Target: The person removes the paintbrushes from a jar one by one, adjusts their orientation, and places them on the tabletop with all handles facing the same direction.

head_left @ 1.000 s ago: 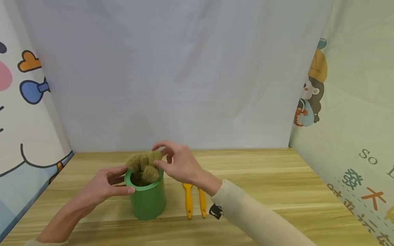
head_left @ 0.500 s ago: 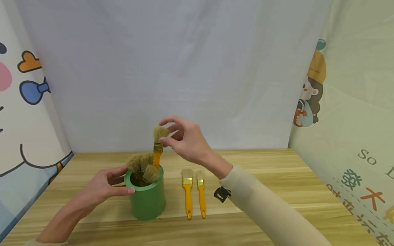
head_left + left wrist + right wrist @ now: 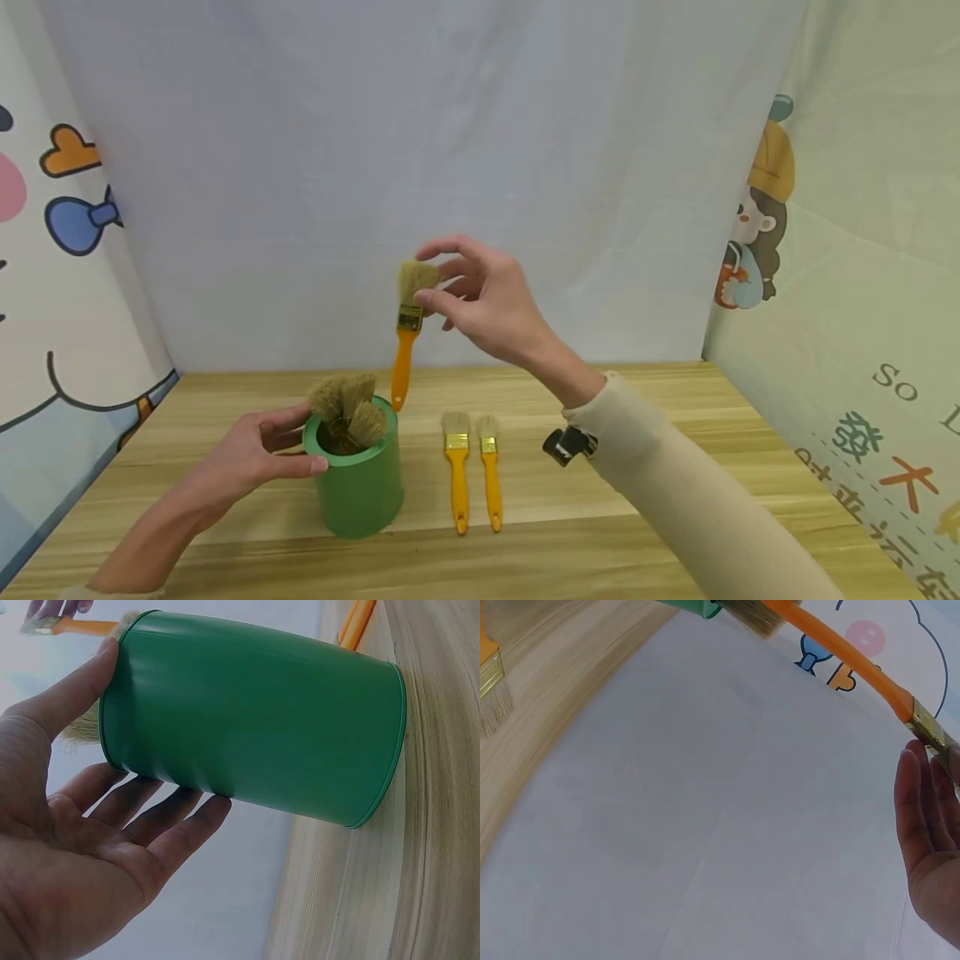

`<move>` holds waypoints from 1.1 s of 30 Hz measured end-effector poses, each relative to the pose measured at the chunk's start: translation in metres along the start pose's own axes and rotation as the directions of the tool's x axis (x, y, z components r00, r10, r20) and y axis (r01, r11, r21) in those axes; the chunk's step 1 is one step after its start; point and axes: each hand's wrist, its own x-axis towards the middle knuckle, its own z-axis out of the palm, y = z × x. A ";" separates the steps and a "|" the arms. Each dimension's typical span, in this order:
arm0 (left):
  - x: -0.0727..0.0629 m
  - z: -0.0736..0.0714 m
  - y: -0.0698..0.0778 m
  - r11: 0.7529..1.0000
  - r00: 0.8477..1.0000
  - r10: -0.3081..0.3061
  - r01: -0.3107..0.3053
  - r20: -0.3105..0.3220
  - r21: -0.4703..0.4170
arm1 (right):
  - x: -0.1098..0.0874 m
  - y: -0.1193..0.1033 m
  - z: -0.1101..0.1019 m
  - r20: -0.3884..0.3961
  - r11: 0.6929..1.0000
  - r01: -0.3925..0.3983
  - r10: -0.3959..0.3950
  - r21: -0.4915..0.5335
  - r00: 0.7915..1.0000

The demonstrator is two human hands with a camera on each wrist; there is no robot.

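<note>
A green round pot [image 3: 360, 492] stands upright on the table, with several paintbrushes [image 3: 347, 400] in it, bristles up. My left hand [image 3: 251, 450] holds the pot near its rim, thumb on the near side; in the left wrist view the fingertips [image 3: 217, 806] touch its wall. Above and just right of the rim, my right hand [image 3: 491, 304] pinches another paintbrush [image 3: 403, 358] at its bristle end. That brush's orange handle [image 3: 855, 660] hangs down, its tip close to the pot's rim. The bristles are partly hidden by the fingers.
Two yellow-handled paintbrushes, a wider one [image 3: 457, 471] and a narrower one [image 3: 491, 471], lie side by side right of the pot, bristles away from me. The wooden table [image 3: 637, 467] ends at a pale cloth [image 3: 450, 125] behind, with printed cloths at both sides.
My right hand has pulled a paintbrush up out of the pot and moved it up and slightly right. The left hand and the pot have stayed in place.
</note>
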 end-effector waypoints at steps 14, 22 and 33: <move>0.000 -0.001 -0.001 1.000 1.000 0.022 -0.022 -0.010 0.009 | -0.018 0.006 -0.018 0.022 0.999 -0.032 0.032 0.013 0.999; 0.000 0.000 -0.001 1.000 1.000 0.023 -0.023 -0.009 0.010 | -0.038 0.021 -0.023 0.028 0.994 -0.113 0.113 -0.008 0.993; 0.001 0.001 -0.001 1.000 1.000 0.010 -0.010 -0.006 0.006 | -0.068 0.042 -0.028 0.054 0.983 -0.184 0.184 -0.023 0.981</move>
